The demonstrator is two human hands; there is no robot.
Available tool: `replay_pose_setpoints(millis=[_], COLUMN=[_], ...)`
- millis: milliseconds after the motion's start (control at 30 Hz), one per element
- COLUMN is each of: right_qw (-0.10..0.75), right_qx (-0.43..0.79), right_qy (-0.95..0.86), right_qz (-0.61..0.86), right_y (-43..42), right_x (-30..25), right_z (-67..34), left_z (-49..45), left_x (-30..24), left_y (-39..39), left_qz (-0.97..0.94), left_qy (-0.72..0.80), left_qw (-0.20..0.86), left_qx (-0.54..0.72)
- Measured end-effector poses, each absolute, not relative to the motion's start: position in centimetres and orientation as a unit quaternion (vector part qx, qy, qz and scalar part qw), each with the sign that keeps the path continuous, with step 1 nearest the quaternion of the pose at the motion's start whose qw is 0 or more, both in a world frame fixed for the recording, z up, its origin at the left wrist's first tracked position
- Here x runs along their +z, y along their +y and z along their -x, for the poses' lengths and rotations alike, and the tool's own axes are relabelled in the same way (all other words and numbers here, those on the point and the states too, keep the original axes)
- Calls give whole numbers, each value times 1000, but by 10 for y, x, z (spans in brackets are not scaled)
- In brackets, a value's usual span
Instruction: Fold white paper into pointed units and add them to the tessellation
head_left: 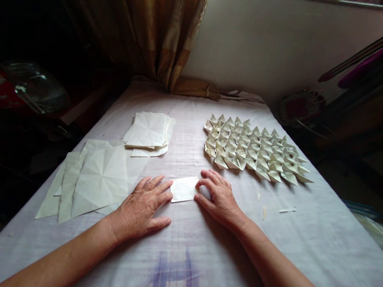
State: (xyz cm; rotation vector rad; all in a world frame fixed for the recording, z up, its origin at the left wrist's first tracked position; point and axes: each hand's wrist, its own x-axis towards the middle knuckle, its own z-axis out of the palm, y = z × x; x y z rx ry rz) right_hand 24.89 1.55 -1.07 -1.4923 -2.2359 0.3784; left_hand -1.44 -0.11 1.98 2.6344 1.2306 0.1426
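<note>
A small folded strip of white paper [184, 189] lies flat on the cloth-covered table [320, 244] between my hands. My left hand [142, 208] rests palm down with its fingers stretched out, the fingertips pressing the strip's left end. My right hand [218, 198] lies on the other side, fingers slightly curled, their tips on the strip's right end. Neither hand lifts the paper. Both forearms reach in from the near edge.
Several folded paper boats [256, 150] stand in rows at the right rear. A stack of creased square sheets [148, 133] lies at the middle left, larger creased sheets [96, 177] nearer. A curtain [161, 33] hangs behind. Small paper scraps [286, 210] lie right.
</note>
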Motion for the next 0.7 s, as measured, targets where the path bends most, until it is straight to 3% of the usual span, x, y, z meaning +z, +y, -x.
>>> replay_pose_setpoints(millis=[300,567,700], right_qw=[220,293,244], right_qx=[113,13,14], right_qy=[-815,-822,-839], right_qz=[524,489,487], right_y=[16,-1,-21], right_x=[-16,-6,1], right_z=[-251,-250,-246], left_z=[19,11,5], left_x=[18,19,14], left_y=[0,24,40], left_qz=[-900,-898,-903], left_qy=[424,418,397], left_qw=[87,13,11], left_qx=[59,138,166])
